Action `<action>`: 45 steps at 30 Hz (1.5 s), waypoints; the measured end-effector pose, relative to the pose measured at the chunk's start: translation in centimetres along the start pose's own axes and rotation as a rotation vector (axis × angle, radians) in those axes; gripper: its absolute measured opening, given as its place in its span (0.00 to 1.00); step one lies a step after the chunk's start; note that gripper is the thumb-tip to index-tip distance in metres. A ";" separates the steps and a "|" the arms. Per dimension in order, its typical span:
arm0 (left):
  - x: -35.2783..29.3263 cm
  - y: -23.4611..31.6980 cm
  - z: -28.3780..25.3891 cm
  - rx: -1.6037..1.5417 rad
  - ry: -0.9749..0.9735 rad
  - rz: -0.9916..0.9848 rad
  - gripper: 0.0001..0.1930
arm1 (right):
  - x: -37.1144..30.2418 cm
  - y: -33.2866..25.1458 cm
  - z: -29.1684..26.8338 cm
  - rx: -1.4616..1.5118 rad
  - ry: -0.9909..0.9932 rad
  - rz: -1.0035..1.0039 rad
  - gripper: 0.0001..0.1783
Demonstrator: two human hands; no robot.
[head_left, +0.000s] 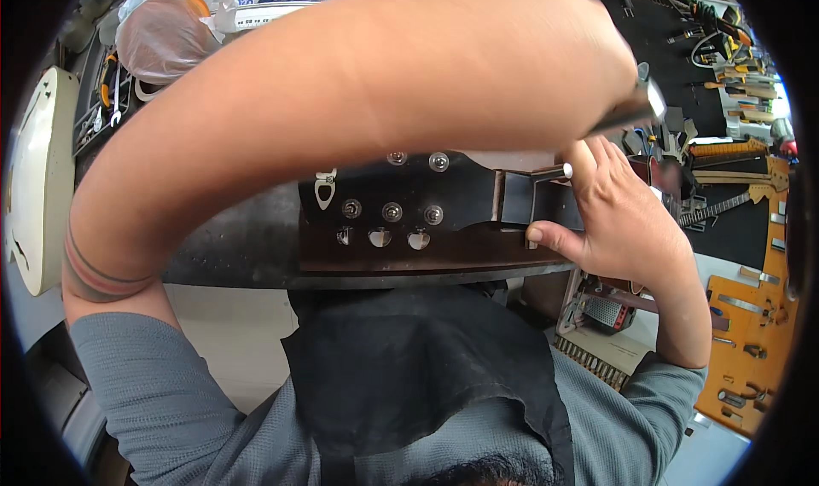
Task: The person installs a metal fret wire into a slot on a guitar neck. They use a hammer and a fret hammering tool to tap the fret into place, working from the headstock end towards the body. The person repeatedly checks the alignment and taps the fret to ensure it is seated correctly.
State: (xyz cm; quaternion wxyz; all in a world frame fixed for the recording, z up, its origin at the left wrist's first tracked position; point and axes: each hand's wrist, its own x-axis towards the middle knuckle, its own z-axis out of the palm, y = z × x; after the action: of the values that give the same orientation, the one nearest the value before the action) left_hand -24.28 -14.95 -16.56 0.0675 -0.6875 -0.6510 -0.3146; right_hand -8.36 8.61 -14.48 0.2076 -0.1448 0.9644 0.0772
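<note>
My left arm [367,94] reaches across the bench from the left. At its end my left hand [597,47], slightly smeared by motion, is closed round a dark tool with a shiny round metal end [655,101], perhaps a hammer; its grip is hidden. Below it, my right hand [631,209] spans a dark neck-like piece [514,199]. Its thumb presses the near end of a thin metal strip [534,217] lying across that piece, while the fingers sit at the far side, partly covered. A short rod with a white tip [559,173] lies by the strip's far end.
Several clear round knobs [392,212], half-round metal pieces [380,239] and a metal plate [325,190] lie on a dark surface. At right are an orange tool board [738,315] and guitar necks [725,209]. A plastic bag [166,38] and a cream guitar body [47,179] stand left.
</note>
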 end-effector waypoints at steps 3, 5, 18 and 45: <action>-1.8 0.2 -0.7 -0.183 0.227 -0.262 0.14 | 0.4 1.5 -0.1 0.098 0.018 -0.091 0.46; -3.3 1.0 -0.3 -0.222 0.366 -0.424 0.15 | -0.2 2.8 1.1 0.444 0.122 0.051 0.37; -25.8 4.0 7.7 0.363 0.606 -1.154 0.15 | 1.0 5.3 8.2 0.970 0.483 0.336 0.12; -28.6 3.1 8.8 0.390 0.228 -1.181 0.11 | 1.7 4.0 10.3 0.806 0.782 0.375 0.13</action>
State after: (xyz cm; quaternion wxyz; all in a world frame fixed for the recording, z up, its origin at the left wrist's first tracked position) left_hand -17.07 -35.39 -37.45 0.0755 -0.1494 -0.9548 -0.2458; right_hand -7.17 14.13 -24.13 -0.1418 0.1006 0.9317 -0.3189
